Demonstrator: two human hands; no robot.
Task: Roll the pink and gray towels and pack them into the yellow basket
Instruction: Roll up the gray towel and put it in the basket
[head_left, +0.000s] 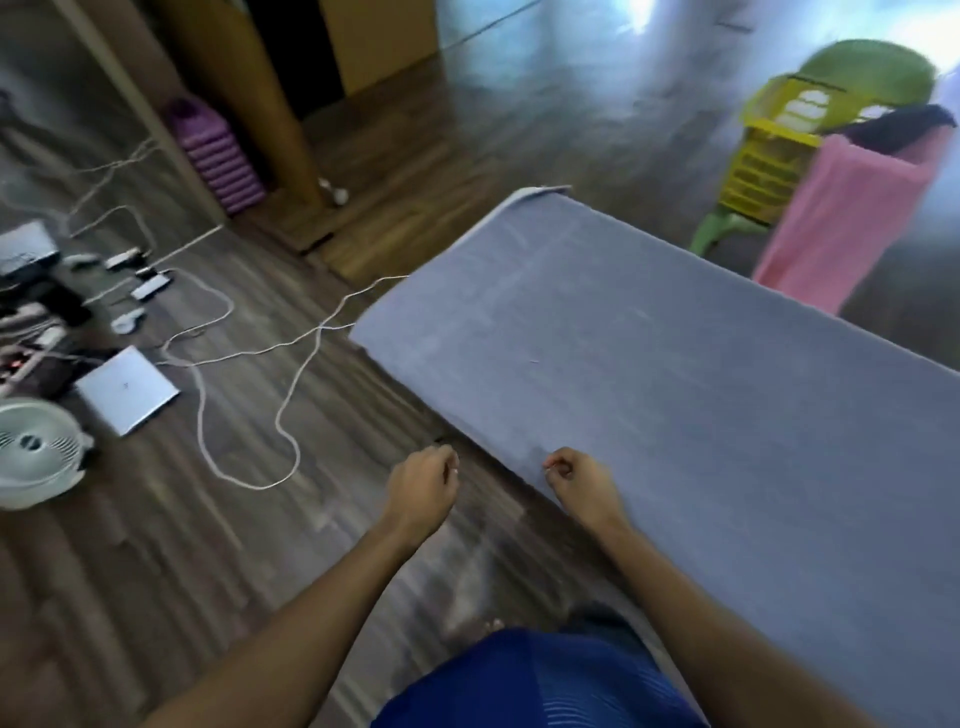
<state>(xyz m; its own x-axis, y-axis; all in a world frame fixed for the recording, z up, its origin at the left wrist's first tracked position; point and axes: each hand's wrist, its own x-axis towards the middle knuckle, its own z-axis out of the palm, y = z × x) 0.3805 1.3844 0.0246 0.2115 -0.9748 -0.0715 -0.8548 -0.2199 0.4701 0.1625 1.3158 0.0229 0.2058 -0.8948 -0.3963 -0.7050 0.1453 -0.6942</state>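
Gray towel (675, 374) likely soft, limp; pinch near edge to roll. Your left hand (423, 488) curled, empty; right hand (584, 483): grip unclear.

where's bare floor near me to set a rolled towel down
Bare floor runs between the white cable loop and the left edge of the gray towel, under the left hand. More lies past its far corner, toward the yellow basket. Crowded: far left, around fan and laptop.
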